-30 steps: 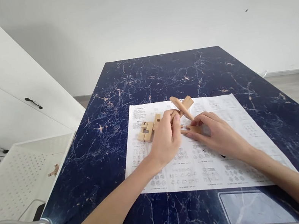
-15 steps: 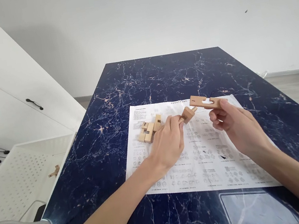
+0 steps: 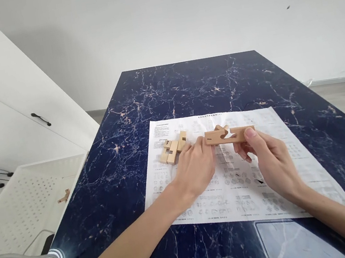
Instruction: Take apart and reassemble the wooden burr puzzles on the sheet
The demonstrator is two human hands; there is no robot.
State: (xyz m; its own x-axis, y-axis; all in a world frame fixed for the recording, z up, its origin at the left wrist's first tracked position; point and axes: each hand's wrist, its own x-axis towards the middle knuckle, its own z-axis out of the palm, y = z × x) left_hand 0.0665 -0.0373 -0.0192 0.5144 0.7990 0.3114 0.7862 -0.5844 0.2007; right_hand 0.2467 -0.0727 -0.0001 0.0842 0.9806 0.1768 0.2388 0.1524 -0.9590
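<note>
My right hand (image 3: pixel 270 152) pinches the right end of a flat notched wooden puzzle piece (image 3: pixel 238 134), which lies level above the paper and bears a short dark mark at its left end. My left hand (image 3: pixel 196 160) is closed at that left end, its fingers around a second wooden puzzle piece (image 3: pixel 221 128) that shows only partly behind the first. The two pieces overlap; whether they interlock I cannot tell. Left of my left hand, several pale wooden puzzle pieces (image 3: pixel 171 151) lie together, one marked "3".
Under my hands a printed instruction sheet (image 3: pixel 207 212) is spread on the dark blue marbled table (image 3: pixel 166 94). A white perforated basket (image 3: pixel 15 205) stands at the left, with a wooden piece (image 3: pixel 64 195) in it. A grey cable (image 3: pixel 11 257) crosses the lower left.
My right hand has brought the notched piece left and down, in front of the piece in my left hand. The notched piece has turned from slanting to nearly level.
</note>
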